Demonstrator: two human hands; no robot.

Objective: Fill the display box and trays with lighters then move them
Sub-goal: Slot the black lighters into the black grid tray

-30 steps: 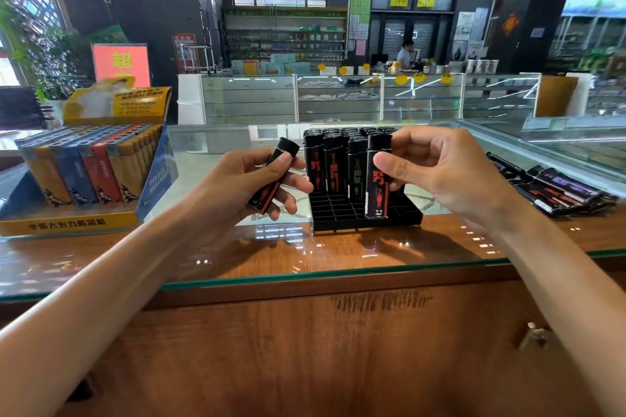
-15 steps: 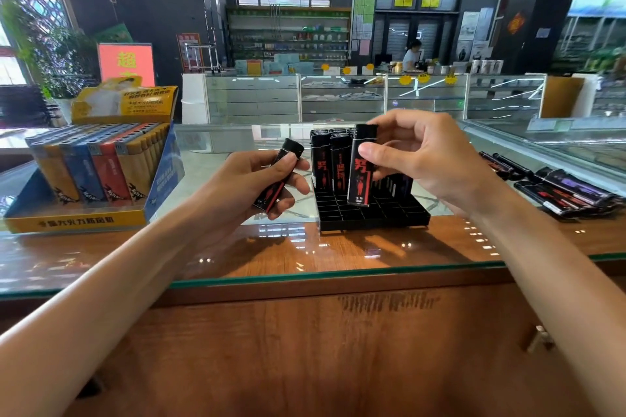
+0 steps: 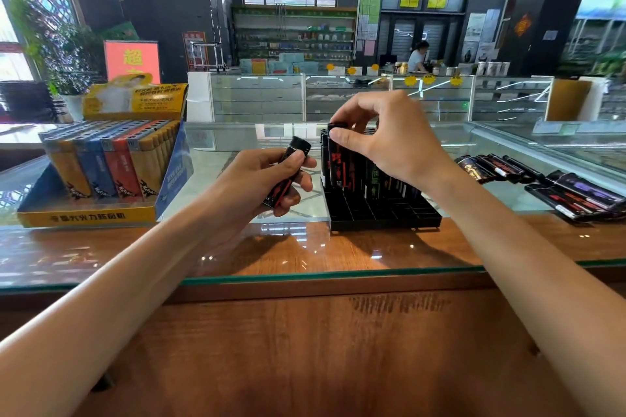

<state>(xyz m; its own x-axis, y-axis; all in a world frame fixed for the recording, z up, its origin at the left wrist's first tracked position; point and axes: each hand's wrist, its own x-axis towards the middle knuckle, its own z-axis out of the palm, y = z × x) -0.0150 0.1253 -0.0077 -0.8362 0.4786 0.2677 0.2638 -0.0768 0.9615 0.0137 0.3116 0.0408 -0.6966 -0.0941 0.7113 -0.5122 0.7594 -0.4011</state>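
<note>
Pinching a lighter point(image 3: 338, 166) by its cap with right hand point(image 3: 389, 142), upright at the tray point(image 3: 372, 213) left edge — likely light, stiff, slick, so gripping the cap sides; left hand point(image 3: 257, 179) clutching a spare point(image 3: 297, 147).

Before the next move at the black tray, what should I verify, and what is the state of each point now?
1. Right hand pinches the top of the upright lighter: ok.
2. That lighter sits fully in its slot of the black tray: cannot tell.
3. Free slots in the tray's near rows: ok.
4. Left hand holds the next lighter ready: ok.
5. Loose lighters lie apart from the tray: ok.
</note>
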